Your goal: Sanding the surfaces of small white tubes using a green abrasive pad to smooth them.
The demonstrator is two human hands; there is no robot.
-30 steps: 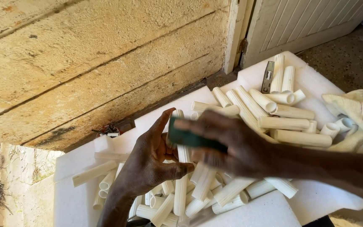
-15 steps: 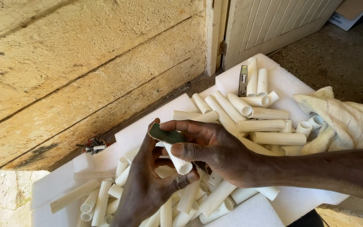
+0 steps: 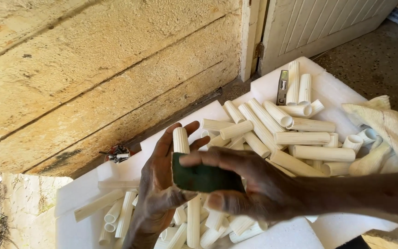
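White foam slabs form the bench [image 3: 328,87]. Cream ribbed tubes [image 3: 300,137] lie heaped across it. At three o'clock rests a cream cloth [image 3: 397,131], at one o'clock a small dark tool [image 3: 282,87].

We lose most of the ribbed white tube [image 3: 181,140] behind the green pad [image 3: 204,178], and our right hand [image 3: 249,189] covers the tubes beneath it. Our left hand [image 3: 160,193] runs off the bottom edge at the wrist. The cream cloth [image 3: 392,133] is cut by the right edge. The small cluster [image 3: 117,153] by the wall is too small to tell.
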